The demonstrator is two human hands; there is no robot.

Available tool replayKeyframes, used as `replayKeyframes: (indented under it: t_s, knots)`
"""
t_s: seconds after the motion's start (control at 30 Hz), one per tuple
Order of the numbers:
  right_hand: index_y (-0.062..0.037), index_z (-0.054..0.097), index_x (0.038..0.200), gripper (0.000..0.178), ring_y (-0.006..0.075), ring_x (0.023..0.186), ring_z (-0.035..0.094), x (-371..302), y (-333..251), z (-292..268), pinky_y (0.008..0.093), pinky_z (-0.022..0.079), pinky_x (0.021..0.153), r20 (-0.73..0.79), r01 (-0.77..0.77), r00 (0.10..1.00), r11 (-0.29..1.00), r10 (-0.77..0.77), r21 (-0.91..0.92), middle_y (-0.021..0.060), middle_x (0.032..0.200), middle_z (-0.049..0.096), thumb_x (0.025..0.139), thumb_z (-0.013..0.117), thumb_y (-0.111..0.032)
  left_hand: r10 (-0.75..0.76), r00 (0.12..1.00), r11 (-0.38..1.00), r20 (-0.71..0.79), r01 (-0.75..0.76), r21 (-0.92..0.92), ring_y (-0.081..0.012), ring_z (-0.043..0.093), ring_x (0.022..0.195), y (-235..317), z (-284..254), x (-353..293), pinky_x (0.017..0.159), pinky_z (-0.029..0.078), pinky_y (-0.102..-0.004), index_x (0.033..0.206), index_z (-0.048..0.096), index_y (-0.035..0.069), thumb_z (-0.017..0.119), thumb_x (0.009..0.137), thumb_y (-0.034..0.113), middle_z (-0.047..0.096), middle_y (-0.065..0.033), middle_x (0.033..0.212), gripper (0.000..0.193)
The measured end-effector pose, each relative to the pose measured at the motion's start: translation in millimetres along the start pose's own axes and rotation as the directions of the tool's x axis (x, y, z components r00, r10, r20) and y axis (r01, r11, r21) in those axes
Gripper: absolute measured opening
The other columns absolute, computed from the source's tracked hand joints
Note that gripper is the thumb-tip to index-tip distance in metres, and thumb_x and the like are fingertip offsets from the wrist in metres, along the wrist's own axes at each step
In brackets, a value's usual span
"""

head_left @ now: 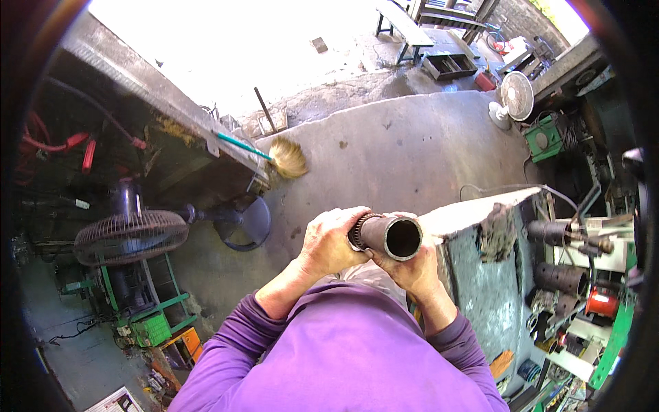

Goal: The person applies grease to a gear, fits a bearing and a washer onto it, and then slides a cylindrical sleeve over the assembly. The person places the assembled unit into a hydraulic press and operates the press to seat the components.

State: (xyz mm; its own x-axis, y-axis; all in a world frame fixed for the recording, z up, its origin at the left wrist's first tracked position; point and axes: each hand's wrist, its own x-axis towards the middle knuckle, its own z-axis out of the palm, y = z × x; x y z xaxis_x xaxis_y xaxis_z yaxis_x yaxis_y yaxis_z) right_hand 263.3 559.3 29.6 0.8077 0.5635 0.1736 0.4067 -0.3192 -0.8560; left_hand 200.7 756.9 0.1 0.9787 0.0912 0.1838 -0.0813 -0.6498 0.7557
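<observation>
Both my hands hold a short metal tube (379, 232) in front of my body, its dark open end turned up toward me. A toothed or ridged ring (358, 229) runs round the tube toward its left part. My left hand (332, 240) is closed round the tube at that ring, its fingers wrapped over the far side. From the right, my right hand (416, 269) grips the tube close to its open end, fingers partly hidden behind it. The two thumbs come close together beneath the tube.
A worn workbench (480, 295) stands at my right, with a dark rag (498, 233) over its edge. Metal cylinders (559, 278) and tools crowd beyond it. A pedestal fan (130, 237) is at my left. Ahead lie a broom (287, 158) and a white fan (515, 97).
</observation>
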Motion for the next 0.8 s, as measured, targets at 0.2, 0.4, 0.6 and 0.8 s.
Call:
replayKeyframes:
  t_s: [0.2, 0.4, 0.6, 0.8]
  knots:
    - [-0.0014, 0.076, 0.113, 0.046, 0.0345, 0.117, 0.07, 104, 21, -36, 0.0437, 0.06, 0.097, -0.04, 0.012, 0.999, 1.0, -0.013, -0.024, 0.0176, 0.12, 0.074, 0.072, 0.093, -0.013, 0.055, 0.998, 0.998, -0.017, -0.055, 0.004, -0.0359, 0.074, 0.098, -18, -6, 119, 0.088, 0.059, -0.0443, 0.124, 0.071, 0.01, 0.096, 0.061, 0.025, 0.077, -0.0138, 0.106, 0.07]
    - [-0.0012, 0.076, 0.111, 0.047, 0.0337, 0.111, 0.072, 206, 69, -54, 0.0418, 0.06, 0.095, -0.194, -0.025, 0.981, 0.999, 0.019, -0.031, 0.0159, 0.119, 0.074, 0.071, 0.096, -0.016, 0.141, 0.988, 0.989, 0.068, -0.139, -0.041, -0.0351, 0.074, 0.098, -58, 4, 251, 0.089, 0.059, -0.0444, 0.125, 0.071, 0.01, 0.096, 0.058, 0.022, 0.077, -0.0131, 0.107, 0.072]
    - [-0.0017, 0.074, 0.112, 0.047, 0.0321, 0.108, 0.073, 301, 99, -88, 0.0412, 0.06, 0.093, -0.335, -0.13, 0.935, 0.991, 0.114, -0.024, 0.0145, 0.119, 0.072, 0.072, 0.095, -0.013, 0.275, 0.939, 0.961, 0.208, -0.26, -0.095, -0.0331, 0.073, 0.104, -77, 12, 393, 0.094, 0.058, -0.0455, 0.125, 0.069, 0.011, 0.095, 0.06, 0.027, 0.078, -0.0105, 0.112, 0.072]
    - [-0.0012, 0.072, 0.12, 0.053, 0.0341, 0.109, 0.071, 352, 144, -154, 0.0417, 0.059, 0.094, -0.514, -0.23, 0.832, 0.973, 0.21, 0.025, 0.0153, 0.12, 0.07, 0.072, 0.094, -0.01, 0.407, 0.839, 0.912, 0.36, -0.353, -0.209, -0.0332, 0.073, 0.105, -62, 65, 520, 0.094, 0.058, -0.0449, 0.126, 0.069, 0.009, 0.095, 0.058, 0.024, 0.078, -0.011, 0.116, 0.074]
